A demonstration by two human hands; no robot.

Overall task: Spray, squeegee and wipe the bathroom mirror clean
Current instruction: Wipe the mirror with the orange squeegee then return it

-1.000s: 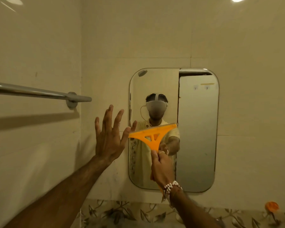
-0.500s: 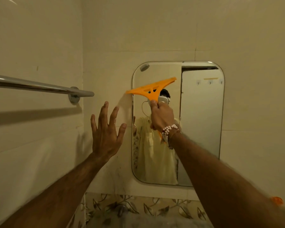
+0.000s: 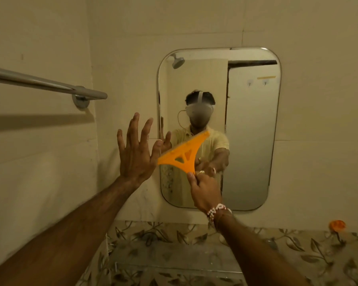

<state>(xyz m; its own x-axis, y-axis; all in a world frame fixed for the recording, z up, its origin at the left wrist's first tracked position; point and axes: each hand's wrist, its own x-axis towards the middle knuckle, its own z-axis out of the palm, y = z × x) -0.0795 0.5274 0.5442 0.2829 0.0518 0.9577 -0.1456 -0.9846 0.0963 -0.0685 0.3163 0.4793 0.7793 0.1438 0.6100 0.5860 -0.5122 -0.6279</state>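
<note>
A rounded rectangular mirror (image 3: 252, 131) hangs on the beige tiled wall ahead. My right hand (image 3: 204, 189) grips the handle of an orange squeegee (image 3: 183, 156), whose blade lies tilted across the mirror's lower left part, left end low and right end high. A bead bracelet sits on that wrist. My left hand (image 3: 135, 153) is spread flat with fingers apart on the wall just left of the mirror's edge, holding nothing. The mirror reflects a person in a pale shirt and both hands.
A chrome towel bar (image 3: 50, 84) juts from the left wall at head height. Below the mirror runs a leaf-patterned tile band (image 3: 174, 234). An orange object (image 3: 337, 225) sits at the lower right. A shower head shows only as a reflection.
The squeegee went up to the mirror's top left, then came down to the lower left, its blade now tilted more steeply. My left hand stayed spread beside the mirror.
</note>
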